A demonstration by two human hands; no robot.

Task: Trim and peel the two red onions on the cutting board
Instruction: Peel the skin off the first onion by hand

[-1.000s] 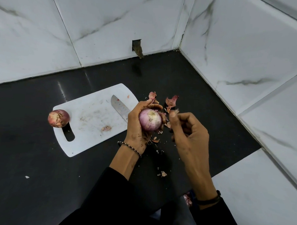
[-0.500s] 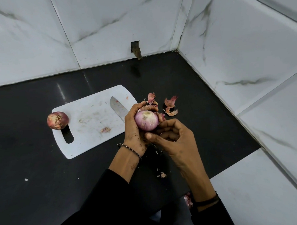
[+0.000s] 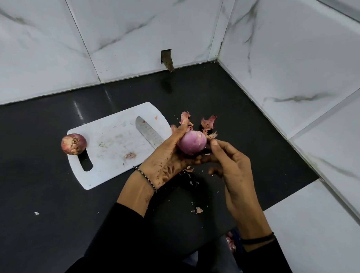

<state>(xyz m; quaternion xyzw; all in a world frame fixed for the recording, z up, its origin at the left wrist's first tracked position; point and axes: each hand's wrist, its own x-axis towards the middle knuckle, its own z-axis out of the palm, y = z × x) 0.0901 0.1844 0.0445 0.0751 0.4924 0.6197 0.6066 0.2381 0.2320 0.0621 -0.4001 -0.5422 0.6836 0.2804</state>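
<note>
L grip (image 3: 166, 160) clasps peeled onion (image 3: 192, 144), R grip (image 3: 233, 168) pinches it; black counter (image 3: 237, 109), marble-tile walls (image 3: 279, 58).

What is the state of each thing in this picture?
Peeled red onion: dry skin off, gripped by left hand.
Right hand: pinches the same onion.
Unpeeled red onion: whole, at the cutting board's left end.
Knife: lying flat on the board.
Onion skins: loose on the counter.

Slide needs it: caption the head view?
Left hand holds peeled onion, right hand pinches it; unpeeled onion at cutting board corner.
</note>
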